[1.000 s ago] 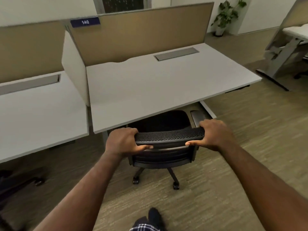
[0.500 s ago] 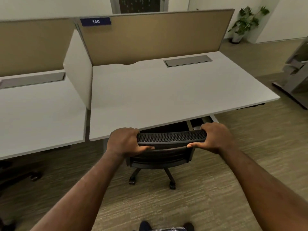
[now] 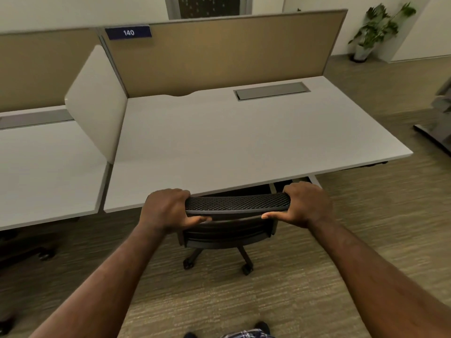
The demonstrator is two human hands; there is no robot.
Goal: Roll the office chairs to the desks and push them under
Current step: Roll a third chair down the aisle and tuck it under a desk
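Both gripping the chair (image 3: 238, 203) by its mesh top edge: left hand (image 3: 166, 209) wrapped round one end, right hand (image 3: 306, 203) round the other, thumbs underneath. Seat tucked beneath the desk (image 3: 244, 142), backrest just at its front edge, wheels on carpet (image 3: 280, 301) short of it.

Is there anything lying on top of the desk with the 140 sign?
No, the white desk under the 140 sign carries only its built-in grey cable hatch; nothing loose lies on it.
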